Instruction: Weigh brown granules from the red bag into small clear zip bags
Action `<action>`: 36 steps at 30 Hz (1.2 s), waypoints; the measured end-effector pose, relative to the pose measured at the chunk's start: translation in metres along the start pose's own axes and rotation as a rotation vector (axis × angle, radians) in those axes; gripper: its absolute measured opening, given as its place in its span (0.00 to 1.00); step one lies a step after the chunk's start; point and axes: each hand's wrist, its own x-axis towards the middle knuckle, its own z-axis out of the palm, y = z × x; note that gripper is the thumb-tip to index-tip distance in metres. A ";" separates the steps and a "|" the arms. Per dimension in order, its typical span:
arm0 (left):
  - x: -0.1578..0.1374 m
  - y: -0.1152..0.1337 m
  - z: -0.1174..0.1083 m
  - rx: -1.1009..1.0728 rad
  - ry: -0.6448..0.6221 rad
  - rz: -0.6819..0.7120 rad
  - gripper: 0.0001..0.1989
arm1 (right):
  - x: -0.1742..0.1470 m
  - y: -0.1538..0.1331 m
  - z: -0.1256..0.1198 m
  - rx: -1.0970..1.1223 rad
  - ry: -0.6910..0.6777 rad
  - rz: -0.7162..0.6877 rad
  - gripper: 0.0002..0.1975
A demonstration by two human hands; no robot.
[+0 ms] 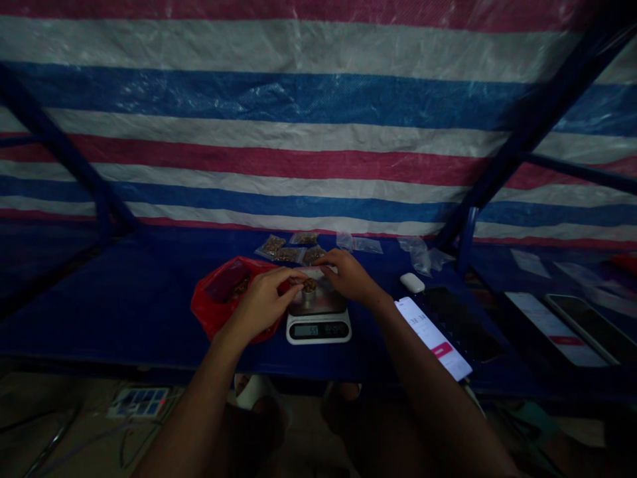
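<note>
A small cup [308, 293] heaped with brown, nut-like pieces stands on the metal plate of a white digital scale [318, 337]. The scale's display is lit, its digits hard to read. My left hand [263, 300] comes in from the left, thumb and fingertips drawn together at the cup's rim. What lies between those fingertips is too small to make out. Over the back right of the plate is my right hand [351, 275], its fingers bent and a little apart, with nothing visible in them. Under my left wrist sits an open red plastic bag [212, 299] holding more brown pieces.
Several filled clear packets [287, 254] lie behind the scale, with empty clear bags [367, 245] to their right. A lit phone [432, 338] and a white earphone case [412, 283] are on the blue table [124, 299]. More phones [555, 328] lie further right. Below is a power strip [139, 402].
</note>
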 end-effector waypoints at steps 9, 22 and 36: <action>-0.002 -0.011 -0.004 0.037 0.062 -0.027 0.12 | -0.010 0.018 -0.018 -0.027 0.171 0.183 0.11; -0.004 -0.020 -0.004 0.097 0.408 -0.083 0.10 | 0.000 0.056 -0.031 -0.498 0.138 0.311 0.19; -0.011 -0.012 -0.002 0.127 0.493 0.056 0.12 | 0.037 0.008 -0.059 -0.672 0.146 0.423 0.13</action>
